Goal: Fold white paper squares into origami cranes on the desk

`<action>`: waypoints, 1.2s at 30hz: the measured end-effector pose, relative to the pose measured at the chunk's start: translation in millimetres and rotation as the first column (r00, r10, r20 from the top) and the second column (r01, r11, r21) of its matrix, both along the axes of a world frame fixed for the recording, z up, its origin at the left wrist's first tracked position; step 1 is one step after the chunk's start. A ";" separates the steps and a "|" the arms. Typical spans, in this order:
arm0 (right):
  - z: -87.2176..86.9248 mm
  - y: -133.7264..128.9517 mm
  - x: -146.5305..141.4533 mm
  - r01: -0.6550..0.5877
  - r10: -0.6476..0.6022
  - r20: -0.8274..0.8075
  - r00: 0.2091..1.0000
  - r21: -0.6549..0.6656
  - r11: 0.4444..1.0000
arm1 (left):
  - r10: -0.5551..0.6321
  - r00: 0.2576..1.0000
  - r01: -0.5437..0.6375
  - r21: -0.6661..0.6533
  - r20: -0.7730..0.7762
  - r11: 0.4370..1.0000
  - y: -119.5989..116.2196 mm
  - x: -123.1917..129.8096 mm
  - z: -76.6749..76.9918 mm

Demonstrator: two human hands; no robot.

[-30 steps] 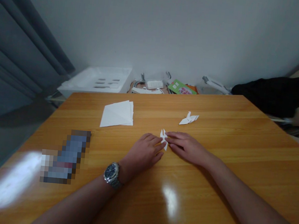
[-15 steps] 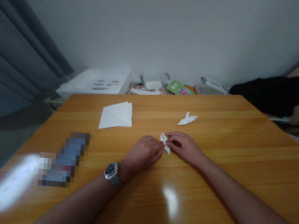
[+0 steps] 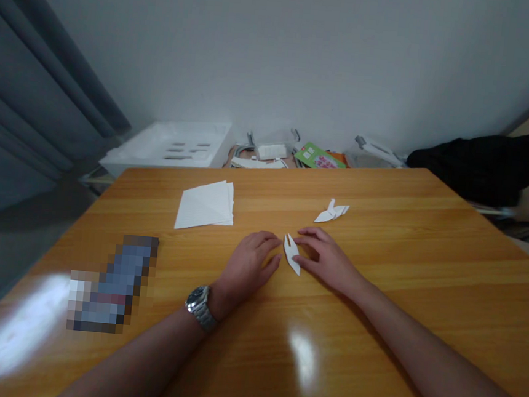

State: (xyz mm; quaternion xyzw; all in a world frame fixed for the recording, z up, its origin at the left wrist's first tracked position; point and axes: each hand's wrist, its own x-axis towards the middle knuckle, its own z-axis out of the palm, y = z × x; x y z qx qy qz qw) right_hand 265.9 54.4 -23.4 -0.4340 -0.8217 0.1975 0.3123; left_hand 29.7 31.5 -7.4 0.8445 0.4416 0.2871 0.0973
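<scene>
A small white folded paper [image 3: 292, 255] lies on the wooden table [image 3: 345, 378], its two narrow points facing away from me and one point towards me. My left hand [image 3: 253, 260], with a metal watch on the wrist, rests just left of it, fingers slightly apart and holding nothing. From the other side my right hand [image 3: 326, 259] reaches in with thumb and fingers spread. Its thumb tip touches the paper's right edge. Farther back sits a folded paper crane [image 3: 332, 213] with its wings out.
A stack of white paper sheets [image 3: 206, 204] lies at the back left. A pixelated dark flat object [image 3: 120, 285] is on the left side. Beyond the table's far edge are a white foam tray [image 3: 158, 140], a green booklet [image 3: 319, 156] and black cloth [image 3: 475, 167].
My left hand has let go of the folded paper and drawn back left. The right fingers have spread apart and moved slightly off it, leaving its middle uncovered.
</scene>
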 end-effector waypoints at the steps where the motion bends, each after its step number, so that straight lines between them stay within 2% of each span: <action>1: 0.1 -0.1 -0.2 -0.008 0.008 0.002 1.000 0.000 1.000 | 0.016 1.000 -0.016 0.001 0.013 1.000 0.8 -0.3 -1.3; 6: 1.5 -1.4 -1.7 -0.036 0.035 -0.016 0.999 -0.004 0.999 | 0.025 0.998 -0.025 -0.007 0.053 1.000 3.6 -1.8 -6.4; 12: 9.6 -4.7 -5.1 -0.084 0.083 -0.028 0.996 -0.005 0.996 | 0.004 0.994 0.001 -0.042 0.112 0.999 4.6 -2.9 -5.1; 16: 16.1 -7.6 -7.6 -0.072 0.071 -0.015 0.997 -0.071 0.995 | -0.012 0.985 0.026 -0.080 0.171 0.996 5.5 -3.4 -2.2; 20: 19.6 -10.3 -8.1 -0.092 0.080 -0.093 0.992 -0.126 0.988 | -0.029 0.961 0.067 -0.133 0.274 0.989 6.1 -2.7 0.0; 27: 22.1 -15.2 -10.1 -0.140 0.094 -0.217 0.972 -0.206 0.969 | 0.065 0.905 0.045 -0.247 0.421 0.968 3.6 1.6 -1.4; 29: 21.4 -17.5 -12.5 -0.154 0.073 -0.277 0.958 -0.282 0.947 | 0.093 0.882 0.053 -0.292 0.463 0.955 3.2 3.1 -1.9; 32: 19.2 -20.5 -16.5 -0.218 0.037 -0.394 0.918 -0.425 0.878 | 0.128 0.837 0.091 -0.365 0.532 0.927 1.9 5.9 -1.6; 34: 17.8 -21.7 -18.4 -0.244 0.017 -0.432 0.902 -0.475 0.846 | 0.147 0.817 0.114 -0.406 0.558 0.907 0.3 7.8 -0.5; 36: 17.2 -22.0 -19.5 -0.232 0.001 -0.428 0.904 -0.488 0.841 | 0.158 0.804 0.132 -0.431 0.573 0.893 -1.6 9.5 1.4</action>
